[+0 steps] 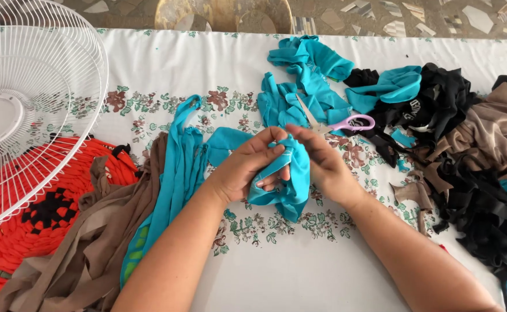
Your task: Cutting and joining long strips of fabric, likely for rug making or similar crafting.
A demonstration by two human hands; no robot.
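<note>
A: Starting at the far left of the scissors (346, 123): white wire fan guard (34, 104) over an orange-and-black woven mat (39, 225), then brown strips (97, 242) and long teal strips (175, 173) trailing down the desk (300, 271).

B: And the hands?

A: Just left of and below the scissors. Left hand (248, 164) has its grip pinched on the bunched teal cloth piece (291, 179); right hand (323, 162) pinches the same piece at its top edge (fingertips nearly meeting the left's).

B: Step in hand?

A: I'd judge gathering or folding the piece, held above the desk. A next move would call for keeping that fold tight with one hand.

B: Right of the scissors?

A: A pile of black, brown and teal scraps (473, 150). Flowered white cloth covers the desk; patterned stone floor (415, 14) beyond.
</note>
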